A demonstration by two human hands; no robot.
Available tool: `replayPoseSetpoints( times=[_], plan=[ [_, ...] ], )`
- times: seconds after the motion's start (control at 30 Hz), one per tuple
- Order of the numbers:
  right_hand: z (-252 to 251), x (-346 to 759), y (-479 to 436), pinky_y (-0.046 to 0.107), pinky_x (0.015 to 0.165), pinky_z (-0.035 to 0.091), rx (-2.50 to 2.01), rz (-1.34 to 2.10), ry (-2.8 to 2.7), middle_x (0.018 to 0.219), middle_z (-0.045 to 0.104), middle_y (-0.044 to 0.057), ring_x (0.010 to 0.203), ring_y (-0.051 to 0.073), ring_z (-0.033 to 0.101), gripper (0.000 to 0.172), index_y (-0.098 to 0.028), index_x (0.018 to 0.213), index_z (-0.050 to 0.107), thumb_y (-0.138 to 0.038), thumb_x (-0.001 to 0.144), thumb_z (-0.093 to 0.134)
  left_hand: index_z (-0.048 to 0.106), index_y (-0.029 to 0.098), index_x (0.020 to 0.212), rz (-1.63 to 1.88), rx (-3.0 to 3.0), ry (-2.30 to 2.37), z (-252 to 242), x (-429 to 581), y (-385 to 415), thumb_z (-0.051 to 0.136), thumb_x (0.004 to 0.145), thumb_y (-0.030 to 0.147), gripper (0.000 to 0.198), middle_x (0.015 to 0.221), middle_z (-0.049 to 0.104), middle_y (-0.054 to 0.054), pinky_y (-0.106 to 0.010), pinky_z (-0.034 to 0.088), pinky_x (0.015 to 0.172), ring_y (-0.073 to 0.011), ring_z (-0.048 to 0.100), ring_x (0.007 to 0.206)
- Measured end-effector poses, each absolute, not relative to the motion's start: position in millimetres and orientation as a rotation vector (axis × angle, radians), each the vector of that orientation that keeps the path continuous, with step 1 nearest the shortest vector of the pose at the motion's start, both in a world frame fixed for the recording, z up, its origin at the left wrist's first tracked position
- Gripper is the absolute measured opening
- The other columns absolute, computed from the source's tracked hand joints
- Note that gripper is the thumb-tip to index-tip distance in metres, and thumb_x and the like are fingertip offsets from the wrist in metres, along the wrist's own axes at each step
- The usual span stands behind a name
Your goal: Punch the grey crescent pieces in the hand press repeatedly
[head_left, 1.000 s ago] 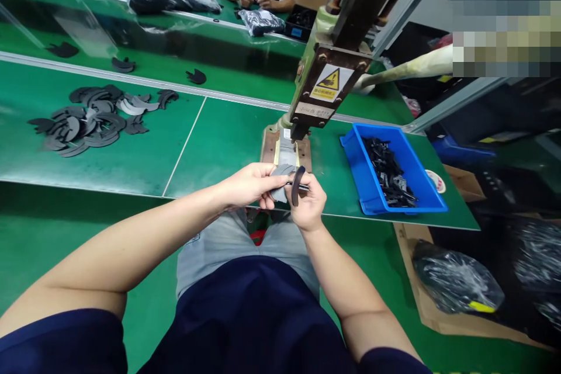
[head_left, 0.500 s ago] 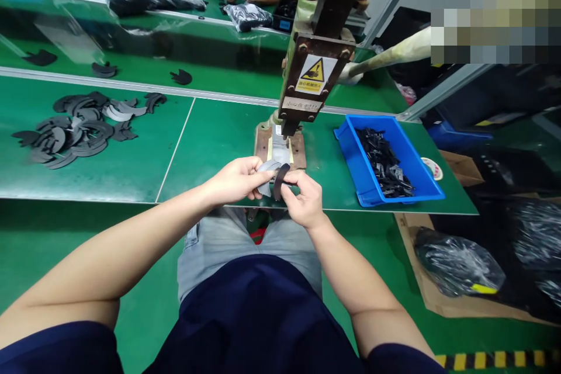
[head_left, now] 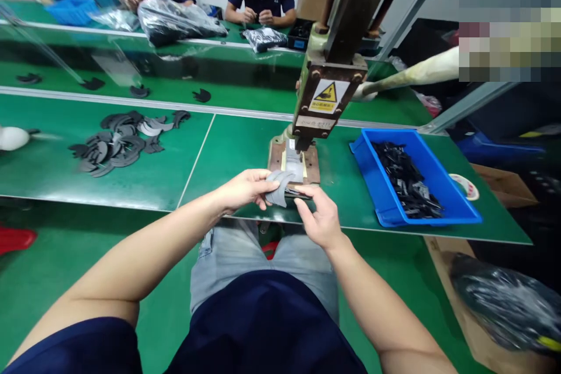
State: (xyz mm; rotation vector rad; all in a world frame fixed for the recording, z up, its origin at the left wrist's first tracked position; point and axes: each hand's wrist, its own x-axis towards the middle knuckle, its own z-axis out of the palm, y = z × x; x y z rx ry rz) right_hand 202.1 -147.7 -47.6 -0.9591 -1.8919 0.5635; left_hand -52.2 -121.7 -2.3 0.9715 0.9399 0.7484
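My left hand (head_left: 245, 190) pinches a curved grey piece (head_left: 277, 194) between thumb and fingers, just above the table's front edge. It looks like layered crescents, but how many pieces are there I cannot tell. Close on its right, my right hand (head_left: 323, 219) has thumb and forefinger about a thin black strip (head_left: 298, 192), seen nearly edge-on. The strip's near end meets or overlaps the grey piece. Just beyond both hands stands a hand press (head_left: 302, 99), its ram over a metal fixture (head_left: 293, 169) on a brown base plate (head_left: 312, 166).
A blue bin (head_left: 458, 201) of small black parts stands right of the press, beside a tape roll (head_left: 465, 186). Left lies a pile of curved grey pieces (head_left: 125, 143). The press lever (head_left: 412, 73) reaches right. Co-workers sit behind a clear partition; wrapped bags (head_left: 265, 38) lie there.
The black strip has turned from a broad upright curve to nearly edge-on, and my right hand has drawn slightly away from my left. The camera view has shifted left and up.
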Motion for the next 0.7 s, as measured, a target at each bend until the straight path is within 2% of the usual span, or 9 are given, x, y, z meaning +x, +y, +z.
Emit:
replayPoseSetpoints(
  times=[0.07,0.17,0.23,0.33,0.43,0.53,0.63,0.7],
  plan=[
    [-49,218,-151,0.039,0.101,0.064,-1.024,0.553,-1.846,0.123,0.075,0.008,0.113,0.019,0.074,0.036,-0.026,0.134,0.065,-0.029,0.098,0.065,0.070,0.014,0.096,0.904,0.852,1.047,-18,-66,-100,0.095,0.078,0.047,0.045,0.076,0.073,-0.004,-0.021,0.060,0.052,-0.0125,0.070,0.058],
    [-49,245,-160,0.039,0.097,0.064,-1.098,0.514,-1.794,0.118,0.074,0.008,0.111,0.019,0.073,0.026,-0.026,0.124,0.068,-0.027,0.099,0.064,0.061,0.015,0.087,1.069,0.672,1.301,-39,-85,-49,0.094,0.081,0.033,0.038,0.074,0.071,-0.005,-0.023,0.062,0.053,-0.0151,0.072,0.058],
    [-48,260,-167,0.038,0.096,0.064,-1.127,0.488,-1.796,0.115,0.074,0.007,0.110,0.019,0.073,0.021,-0.026,0.118,0.070,-0.026,0.098,0.064,0.059,0.016,0.087,1.116,0.614,1.422,-43,-93,-4,0.090,0.086,0.026,0.033,0.072,0.069,-0.006,-0.025,0.063,0.055,-0.0157,0.071,0.057],
    [-45,276,-176,0.036,0.093,0.065,-1.163,0.449,-1.814,0.112,0.075,0.006,0.107,0.018,0.074,0.018,-0.027,0.115,0.071,-0.026,0.098,0.065,0.064,0.014,0.098,1.198,0.641,1.452,-37,-99,65,0.083,0.093,0.026,0.023,0.079,0.072,-0.007,-0.024,0.064,0.062,-0.0151,0.074,0.064],
    [-40,292,-181,0.036,0.094,0.064,-1.205,0.396,-1.810,0.112,0.076,0.006,0.107,0.018,0.074,0.019,-0.027,0.115,0.072,-0.028,0.097,0.066,0.067,0.015,0.106,1.271,0.687,1.447,-33,-101,112,0.081,0.094,0.032,0.025,0.096,0.077,-0.011,-0.027,0.067,0.076,-0.0185,0.079,0.083],
    [-29,324,-178,0.039,0.095,0.064,-1.320,0.309,-1.769,0.113,0.076,0.007,0.107,0.021,0.075,0.019,-0.027,0.112,0.073,-0.036,0.097,0.067,0.068,0.013,0.101,1.273,0.712,1.504,-46,-103,125,0.080,0.093,0.029,0.022,0.099,0.077,-0.015,-0.034,0.067,0.085,-0.0226,0.080,0.089],
    [-12,374,-158,0.042,0.098,0.063,-1.644,0.154,-1.708,0.115,0.077,0.007,0.106,0.022,0.075,0.026,-0.030,0.109,0.073,-0.051,0.097,0.063,0.066,0.013,0.090,1.266,0.773,1.551,-67,-105,115,0.081,0.091,0.022,0.017,0.090,0.075,-0.012,-0.035,0.064,0.090,-0.0198,0.078,0.085],
    [-1,410,-131,0.042,0.091,0.062,-1.805,0.134,-1.697,0.117,0.077,0.010,0.101,0.023,0.076,0.032,-0.031,0.117,0.072,-0.052,0.095,0.065,0.066,0.014,0.088,1.261,0.836,1.553,-77,-107,102,0.081,0.090,0.020,0.017,0.087,0.075,-0.010,-0.033,0.063,0.093,-0.0170,0.077,0.083]
  ],
)
